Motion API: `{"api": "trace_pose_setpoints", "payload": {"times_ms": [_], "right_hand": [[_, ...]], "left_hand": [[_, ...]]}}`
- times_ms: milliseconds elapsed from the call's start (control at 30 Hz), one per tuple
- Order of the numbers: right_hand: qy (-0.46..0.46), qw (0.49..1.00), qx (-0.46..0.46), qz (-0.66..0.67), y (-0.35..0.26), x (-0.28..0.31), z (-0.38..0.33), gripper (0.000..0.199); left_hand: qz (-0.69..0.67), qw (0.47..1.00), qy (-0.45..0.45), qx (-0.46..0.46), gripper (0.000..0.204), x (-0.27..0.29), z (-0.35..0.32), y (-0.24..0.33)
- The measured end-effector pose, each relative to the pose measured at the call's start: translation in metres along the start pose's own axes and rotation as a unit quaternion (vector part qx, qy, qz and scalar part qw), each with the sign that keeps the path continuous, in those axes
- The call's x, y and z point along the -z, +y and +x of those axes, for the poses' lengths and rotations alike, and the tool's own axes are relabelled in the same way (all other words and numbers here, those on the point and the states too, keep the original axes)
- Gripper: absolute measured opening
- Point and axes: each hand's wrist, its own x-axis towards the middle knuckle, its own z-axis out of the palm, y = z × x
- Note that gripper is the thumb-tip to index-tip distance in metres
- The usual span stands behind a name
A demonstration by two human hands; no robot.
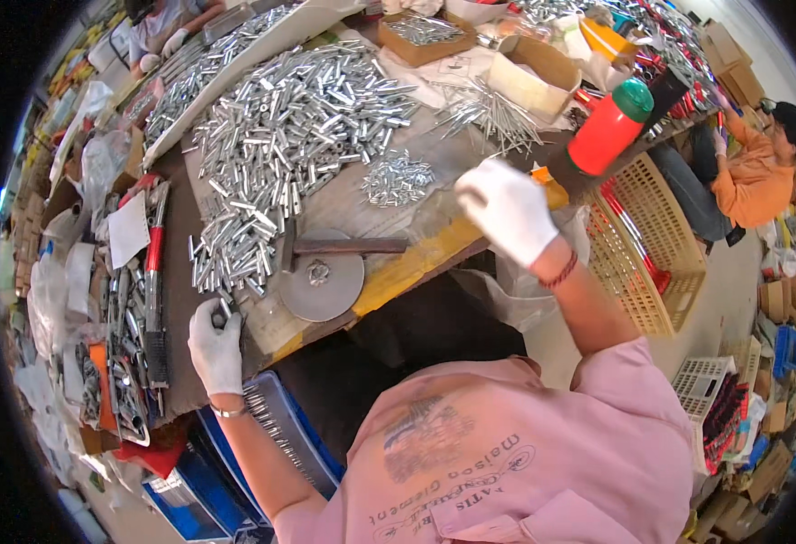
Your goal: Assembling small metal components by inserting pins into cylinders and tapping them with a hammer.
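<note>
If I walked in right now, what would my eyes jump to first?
Probably the huge heap of shiny metal pieces across the left of the bench. Next, the bright red bottle on the bench's right. Between the white-gloved left hand and right hand, a hammer lies partly over a round disc.

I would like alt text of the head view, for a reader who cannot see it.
A white-gloved left hand is beside a heap of short metal tubes on a cluttered bench; the white-gloved right hand is near the yellow front edge. Between them, a hammer lies across a round grey disc.
</note>
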Motion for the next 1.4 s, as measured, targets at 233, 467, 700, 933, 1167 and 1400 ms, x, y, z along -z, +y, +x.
{"api": "trace_pose_setpoints", "payload": {"times_ms": [233,467,700,933,1167,1400], "right_hand": [[-0.028,0.972,0.036,-0.229,0.106,-0.018,0.037,0.002],[0.036,0.998,0.053,-0.012,0.059,-0.022,0.036,0.007],[-0.214,0.767,-0.151,0.586,-0.088,-0.043,0.006,0.019],[-0.138,0.952,0.169,0.214,-0.106,-0.064,0.005,0.008],[-0.139,0.955,0.259,0.043,-0.107,-0.067,0.007,0.009],[-0.117,0.951,0.278,0.073,-0.108,-0.070,0.006,0.009]], "left_hand": [[-0.118,0.985,0.006,-0.122,0.014,-0.009,-0.027,0.041],[-0.103,0.956,-0.095,-0.260,0.015,-0.026,-0.031,0.092],[-0.092,0.959,-0.072,-0.257,0.013,-0.037,-0.035,0.083],[-0.085,0.966,-0.052,-0.238,0.011,-0.033,-0.039,0.081],[-0.073,0.964,-0.043,-0.250,0.010,-0.037,-0.039,0.081],[-0.092,0.966,-0.030,-0.241,0.010,-0.042,-0.049,0.079]]}}
